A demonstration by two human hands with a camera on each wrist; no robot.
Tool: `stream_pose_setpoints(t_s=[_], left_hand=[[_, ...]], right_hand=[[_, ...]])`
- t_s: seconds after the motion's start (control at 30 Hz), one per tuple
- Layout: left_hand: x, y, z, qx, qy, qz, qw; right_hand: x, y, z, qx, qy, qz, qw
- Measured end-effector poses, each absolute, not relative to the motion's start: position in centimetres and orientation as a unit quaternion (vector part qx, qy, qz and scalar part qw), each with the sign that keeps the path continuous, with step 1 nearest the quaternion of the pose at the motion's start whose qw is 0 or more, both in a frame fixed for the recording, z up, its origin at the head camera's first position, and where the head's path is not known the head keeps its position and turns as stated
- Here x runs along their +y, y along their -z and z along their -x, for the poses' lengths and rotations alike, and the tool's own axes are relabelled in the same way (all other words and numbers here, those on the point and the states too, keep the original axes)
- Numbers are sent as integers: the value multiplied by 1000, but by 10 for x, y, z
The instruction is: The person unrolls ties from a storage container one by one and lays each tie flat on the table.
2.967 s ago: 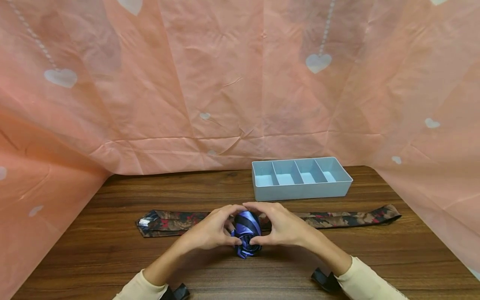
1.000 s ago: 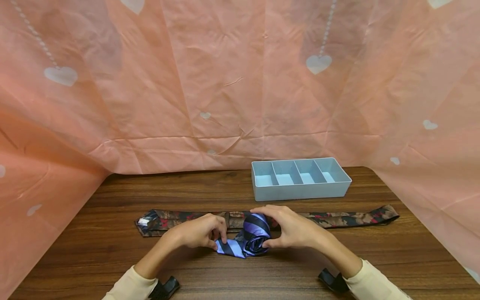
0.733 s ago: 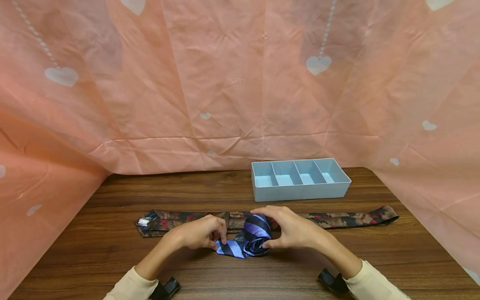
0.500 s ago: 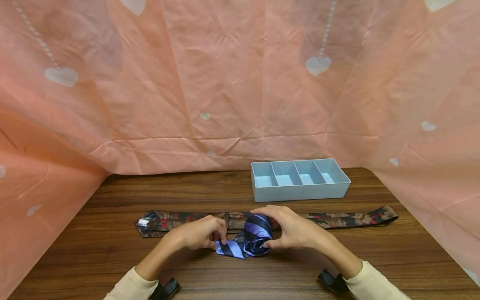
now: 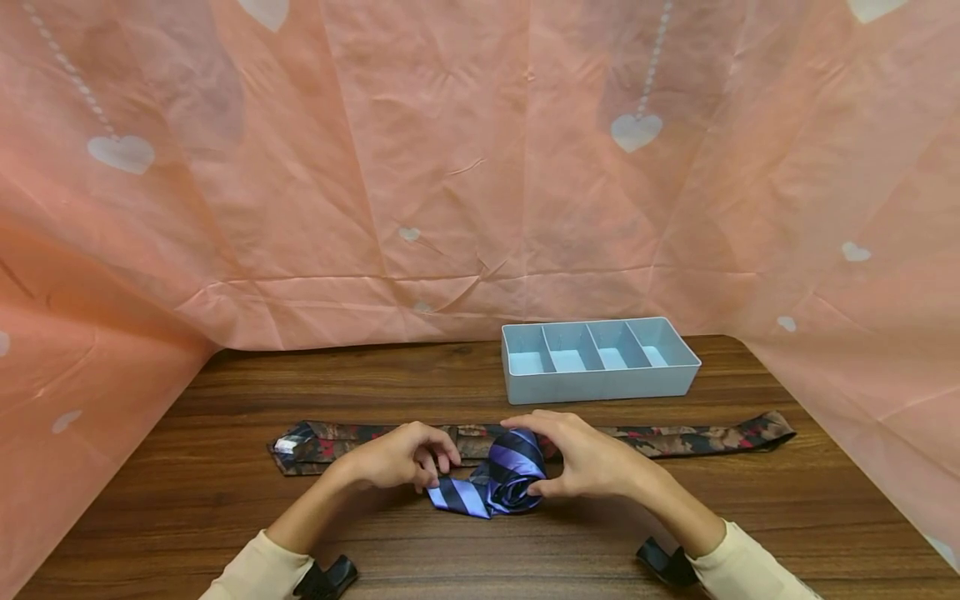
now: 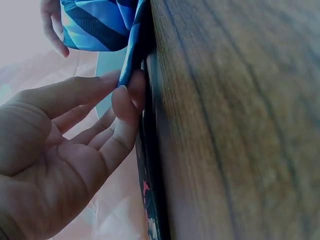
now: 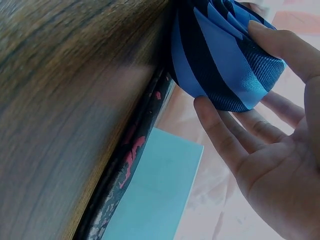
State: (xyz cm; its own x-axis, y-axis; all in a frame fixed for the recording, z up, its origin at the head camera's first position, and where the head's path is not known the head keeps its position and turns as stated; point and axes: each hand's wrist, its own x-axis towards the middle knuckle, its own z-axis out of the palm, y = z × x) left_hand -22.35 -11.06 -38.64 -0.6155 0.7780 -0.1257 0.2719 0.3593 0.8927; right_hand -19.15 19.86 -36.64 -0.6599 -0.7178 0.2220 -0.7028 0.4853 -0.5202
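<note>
A blue and black striped necktie (image 5: 517,458) is rolled up at the middle of the table, its loose tail stretching left. My right hand (image 5: 581,458) holds the roll, thumb on the near coiled side and fingers at the back; the right wrist view shows the striped roll (image 7: 225,60) between them. At the tail's end, my left hand (image 5: 401,457) pinches the tip with its fingertips. Seen edge-on in the left wrist view, the tie's tail (image 6: 129,62) slants up off the tabletop. A brown floral necktie (image 5: 675,442) lies flat behind, partly hidden by both hands.
Behind the ties stands a light blue box (image 5: 600,385) with several compartments, near the back edge of the wooden table (image 5: 480,558). A pink cloth (image 5: 465,167) with white hearts hangs around the back and sides.
From hands cupped together round the roll, my left hand has moved left to the tail, and the roll has shifted right with my right hand. Lately the left fingers have lifted slightly.
</note>
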Motion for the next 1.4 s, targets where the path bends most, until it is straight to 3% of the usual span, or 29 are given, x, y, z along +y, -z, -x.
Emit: stream_pose_setpoints(t_s=[0.43,1.1,1.4], left_hand=[[-113,389,224,756,-490,-300,312],[-113,386,223,765,-481,-299,306],[-112,388,223,775,-470,-294,304]], right_hand=[[202,366,192,864,282,418,2],[211,362,192,842,337,419,28],[225,364,191,844,358,388,96]])
